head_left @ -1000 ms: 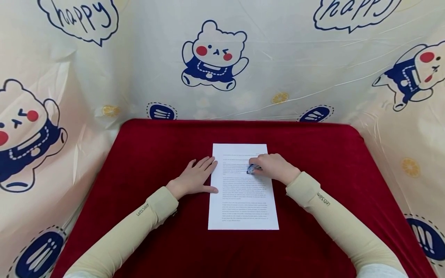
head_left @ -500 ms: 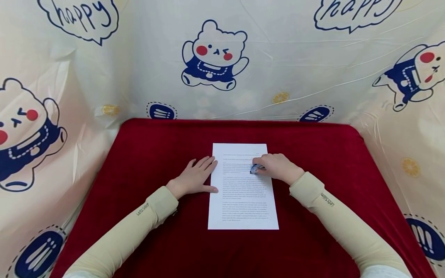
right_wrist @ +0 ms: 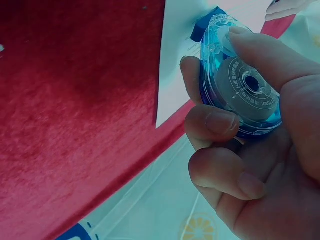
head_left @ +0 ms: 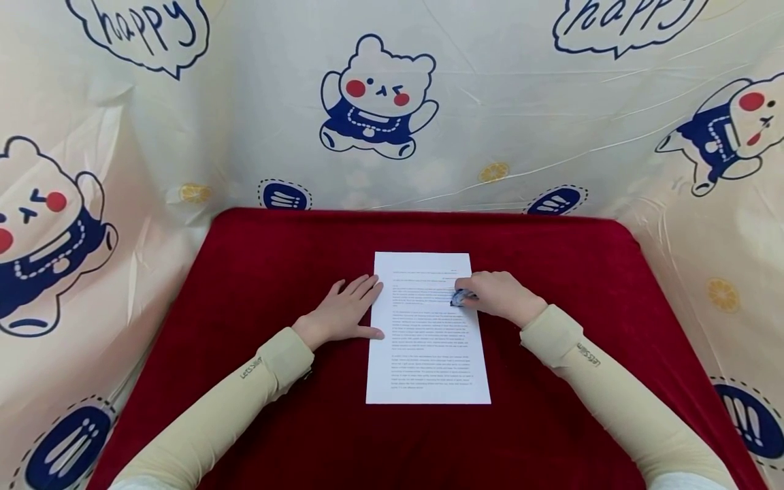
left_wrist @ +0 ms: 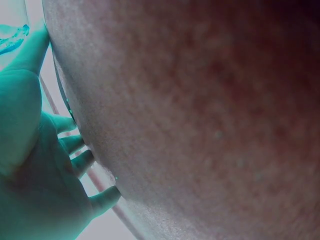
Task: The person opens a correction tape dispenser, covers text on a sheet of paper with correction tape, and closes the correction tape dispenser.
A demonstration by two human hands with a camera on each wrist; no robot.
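A printed sheet of paper (head_left: 380,381) lies on the table, its text upside down in the head view. My left hand (head_left: 339,313) rests flat with fingers spread, fingertips and thumb over the sheet's left edge. In my right hand (head_left: 502,296) is a clear blue correction tape (right_wrist: 215,45), gripped between thumb and curled fingers. Its blue tip (right_wrist: 204,25) points at the page, close over the upper text lines near the right margin. The left wrist view shows the left hand's fingers (left_wrist: 105,200) in part; a blurred brownish surface fills most of it.
Dark red cloth (head_left: 288,252) covers the table around the sheet. A pale curtain (head_left: 257,102) with cartoon bears hangs behind and along both sides of the table.
My right hand has slid to the right with the correction tape, along the upper text lines toward the sheet's right edge. The left hand and the sheet stay in place.
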